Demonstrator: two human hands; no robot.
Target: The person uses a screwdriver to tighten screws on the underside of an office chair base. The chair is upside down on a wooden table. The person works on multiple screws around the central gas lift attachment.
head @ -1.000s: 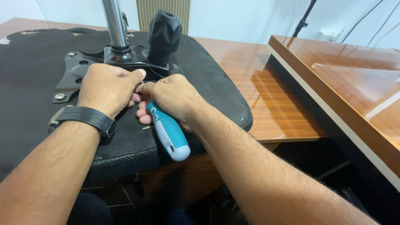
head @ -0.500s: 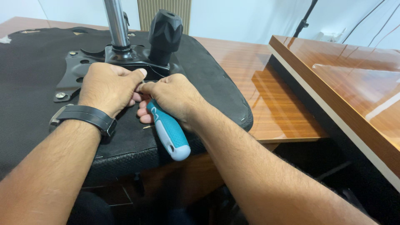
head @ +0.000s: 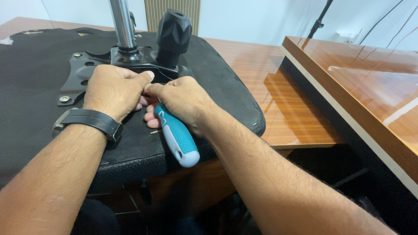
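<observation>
A: From the head view, our right hand [head: 185, 102] is in a closed grip on the teal-and-white screwdriver [head: 177, 138], handle pointing to 5 o'clock; its tip is hidden under our fingers.

B: Our left hand [head: 114, 90] is curled shut beside it at 9 o'clock, touching, on the black chair seat [head: 39, 130] lying on the desk [head: 287, 117].

A: We judge the tip could slip off whatever it is on, since we can't see it.

B: And the small screw [head: 154, 132] by the handle could roll away.
</observation>
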